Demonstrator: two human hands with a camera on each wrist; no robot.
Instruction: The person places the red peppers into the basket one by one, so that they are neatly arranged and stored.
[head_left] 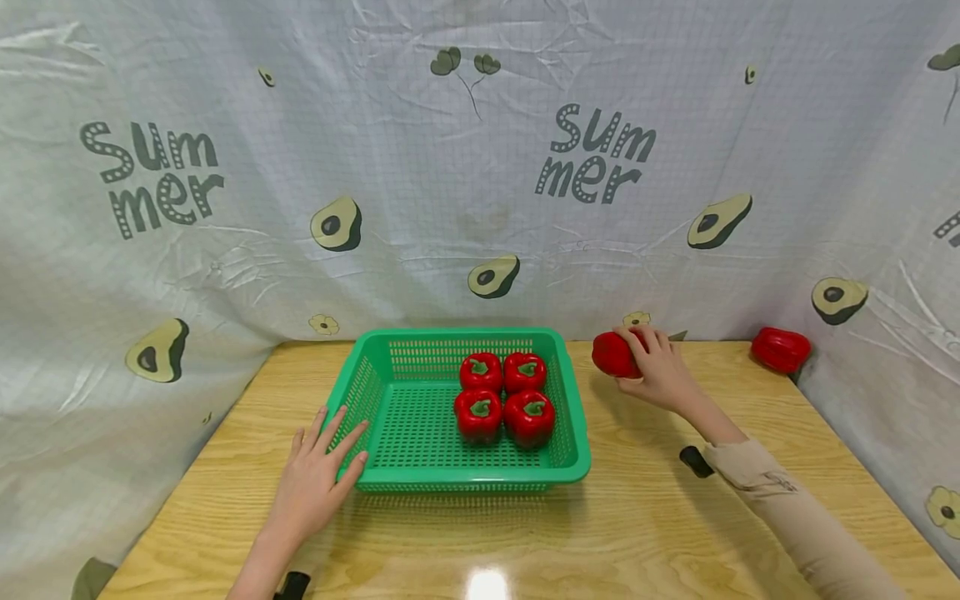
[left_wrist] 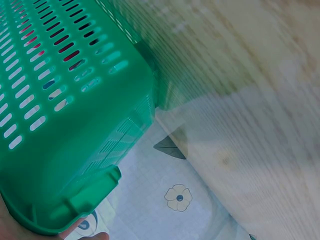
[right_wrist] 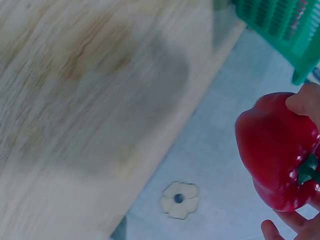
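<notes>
My right hand (head_left: pixel 657 372) grips a red bell pepper (head_left: pixel 615 355) above the table, just right of the green plastic basket (head_left: pixel 472 476). In the right wrist view the pepper (right_wrist: pixel 275 150) lies on its side, its green stem toward the palm. My left hand (head_left: pixel 315 477) rests with spread fingers on the basket's near left rim; in the left wrist view only bits of the fingers show below the basket corner (left_wrist: pixel 95 190). Several red bell peppers (head_left: pixel 480 414) stand stem up in two rows in the basket's right half.
Another red bell pepper (head_left: pixel 781 349) lies on its side at the table's far right corner. A light wooden table (head_left: pixel 645 533) carries everything. Behind it hangs a pale curtain (head_left: pixel 420 167) printed with avocados and lettering. Dark straps show at both wrists.
</notes>
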